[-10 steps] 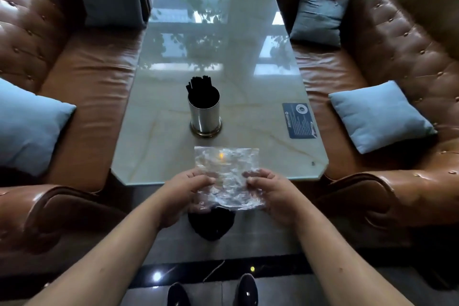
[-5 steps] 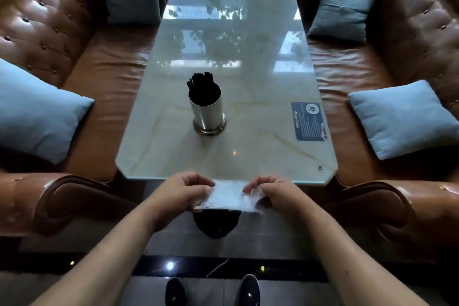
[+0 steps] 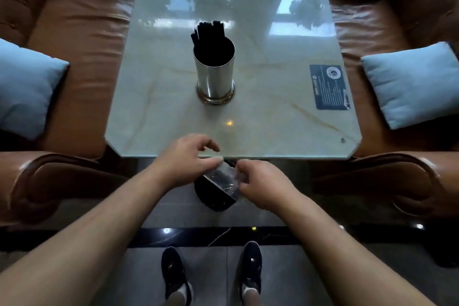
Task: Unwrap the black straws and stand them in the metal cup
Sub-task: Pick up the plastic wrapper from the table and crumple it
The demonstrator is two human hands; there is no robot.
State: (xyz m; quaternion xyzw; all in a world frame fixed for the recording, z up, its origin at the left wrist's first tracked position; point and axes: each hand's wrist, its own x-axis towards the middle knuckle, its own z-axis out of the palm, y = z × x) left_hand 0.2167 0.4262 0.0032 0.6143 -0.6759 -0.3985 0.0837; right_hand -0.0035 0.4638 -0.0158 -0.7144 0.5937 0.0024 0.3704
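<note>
A metal cup (image 3: 215,77) stands on the marble table (image 3: 159,97), near its middle, with several black straws (image 3: 208,32) upright inside it. Just below the table's near edge my two hands hold a crumpled clear plastic wrapper (image 3: 222,176). My left hand (image 3: 188,159) pinches its upper left end between thumb and fingers. My right hand (image 3: 260,181) grips its right side with curled fingers. The wrapper hangs folded between them, over a dark round object on the floor.
Brown leather sofas flank the table, with a light blue cushion (image 3: 27,87) on the left and another cushion (image 3: 412,84) on the right. A dark blue card (image 3: 329,87) lies on the table's right side. My black shoes (image 3: 173,273) stand on the tiled floor below.
The wrapper, first held flat and spread above the table edge, has been folded and bunched small between my hands, which came closer together and dropped below the edge. The camera tilted down and closer.
</note>
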